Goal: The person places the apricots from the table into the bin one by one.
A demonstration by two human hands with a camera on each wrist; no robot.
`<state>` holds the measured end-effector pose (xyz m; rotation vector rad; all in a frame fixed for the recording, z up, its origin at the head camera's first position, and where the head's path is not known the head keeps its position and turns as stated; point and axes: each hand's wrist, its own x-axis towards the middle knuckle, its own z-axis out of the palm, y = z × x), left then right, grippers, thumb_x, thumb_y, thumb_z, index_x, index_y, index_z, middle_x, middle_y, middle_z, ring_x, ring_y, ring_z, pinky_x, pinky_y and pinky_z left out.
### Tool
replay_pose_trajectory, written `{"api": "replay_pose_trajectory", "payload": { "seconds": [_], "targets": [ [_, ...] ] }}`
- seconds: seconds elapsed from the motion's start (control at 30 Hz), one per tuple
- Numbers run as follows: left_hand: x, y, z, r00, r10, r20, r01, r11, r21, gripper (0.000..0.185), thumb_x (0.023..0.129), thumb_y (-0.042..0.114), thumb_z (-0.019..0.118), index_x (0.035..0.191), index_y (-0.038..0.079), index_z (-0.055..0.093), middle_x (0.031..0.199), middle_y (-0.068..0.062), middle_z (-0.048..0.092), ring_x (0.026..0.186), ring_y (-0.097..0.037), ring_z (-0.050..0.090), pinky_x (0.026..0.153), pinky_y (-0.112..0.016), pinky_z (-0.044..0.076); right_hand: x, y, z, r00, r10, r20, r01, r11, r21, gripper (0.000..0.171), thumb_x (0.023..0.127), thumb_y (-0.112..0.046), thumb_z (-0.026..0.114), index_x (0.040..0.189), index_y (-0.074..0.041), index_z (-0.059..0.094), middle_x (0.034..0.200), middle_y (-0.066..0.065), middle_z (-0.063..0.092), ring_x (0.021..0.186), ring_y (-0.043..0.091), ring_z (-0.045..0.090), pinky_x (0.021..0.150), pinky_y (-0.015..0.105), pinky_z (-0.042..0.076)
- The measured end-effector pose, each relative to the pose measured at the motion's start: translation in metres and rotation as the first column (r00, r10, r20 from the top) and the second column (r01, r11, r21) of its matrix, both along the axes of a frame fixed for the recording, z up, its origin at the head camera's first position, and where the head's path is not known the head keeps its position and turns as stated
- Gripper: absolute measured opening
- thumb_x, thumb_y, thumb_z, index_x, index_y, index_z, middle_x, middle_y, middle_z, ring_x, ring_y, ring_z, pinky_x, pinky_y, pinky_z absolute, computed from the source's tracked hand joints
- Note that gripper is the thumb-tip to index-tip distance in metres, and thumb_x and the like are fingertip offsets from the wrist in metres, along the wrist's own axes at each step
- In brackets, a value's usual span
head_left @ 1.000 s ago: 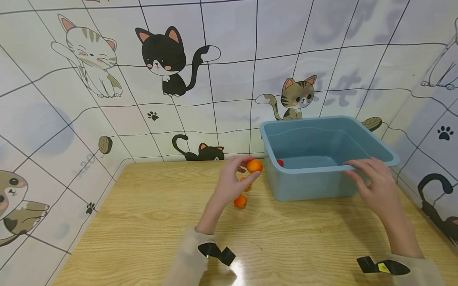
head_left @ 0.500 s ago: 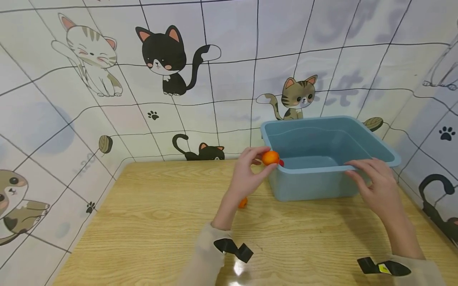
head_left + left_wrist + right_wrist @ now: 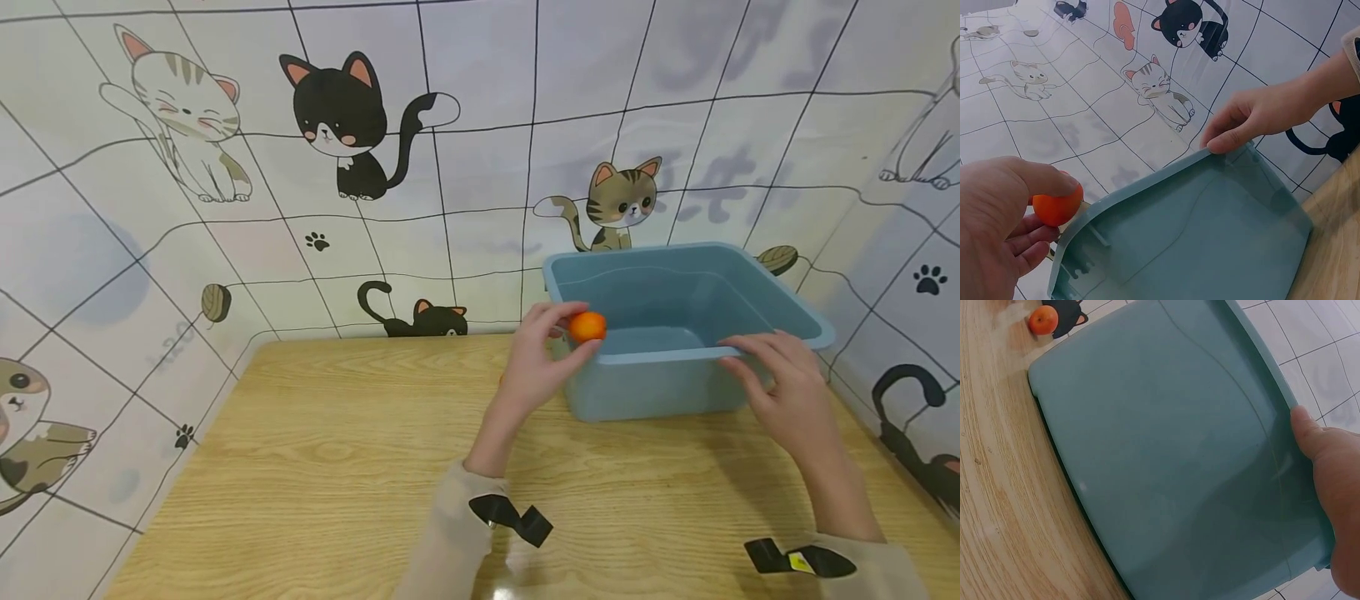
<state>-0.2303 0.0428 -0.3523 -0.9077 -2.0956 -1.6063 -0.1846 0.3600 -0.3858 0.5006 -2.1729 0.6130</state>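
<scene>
My left hand (image 3: pixel 534 360) pinches a tangerine (image 3: pixel 588 327) between thumb and fingers, above the near left corner of a blue plastic tub (image 3: pixel 637 385). The tangerine is bright orange and shows between thumb and fingers in the left wrist view as well. On the tub's front rim, my right hand (image 3: pixel 783 390) grips with its fingers over the edge and the thumb on the outer side. Another tangerine (image 3: pixel 1043 320) lies on the table left of the tub in the right wrist view; the left hand hides nearly all of it from the head view.
The tub stands on a wood-grain table (image 3: pixel 337 450) at the back right, close to the wall. A wall sheet (image 3: pixel 480 167) with cat drawings and grid lines surrounds the table.
My left hand has carried the tangerine right, from beside the tub to over its near left corner. It now covers the tangerines on the table. The right hand has stayed on the rim.
</scene>
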Motion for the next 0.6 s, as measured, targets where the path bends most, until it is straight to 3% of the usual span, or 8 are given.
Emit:
{"api": "replay_pose_trajectory", "payload": {
  "seconds": [0.23, 0.6],
  "targets": [
    [-0.0033, 0.0066, -0.0018, 1.0, -0.007, -0.011, 0.007, 1.0, -0.001, 0.039, 0.087, 0.01, 0.079, 0.124, 0.003, 0.067, 0.112, -0.011, 0.06, 0.099, -0.02, 0.058, 0.083, -0.034, 0.053, -0.0009, -0.001, -0.0017, 1.0, 0.006, -0.004, -0.006, 1.0, -0.013, 0.03, 0.097, -0.027, 0.069, 0.11, -0.001, 0.072, 0.102, 0.018, 0.068, 0.101, 0.038, 0.055, 0.116, 0.048, 0.03],
    [-0.002, 0.008, -0.0027, 0.999, -0.014, -0.044, 0.014, 1.0, -0.014, 0.045, 0.087, 0.011, 0.08, 0.129, 0.003, 0.065, 0.116, -0.01, 0.06, 0.104, -0.022, 0.06, 0.09, -0.029, 0.05, -0.0007, -0.0006, -0.0023, 1.0, 0.002, -0.011, -0.002, 1.0, -0.021, 0.027, 0.096, -0.025, 0.07, 0.108, -0.001, 0.073, 0.102, 0.019, 0.068, 0.1, 0.038, 0.055, 0.116, 0.052, 0.029]
  ]
}}
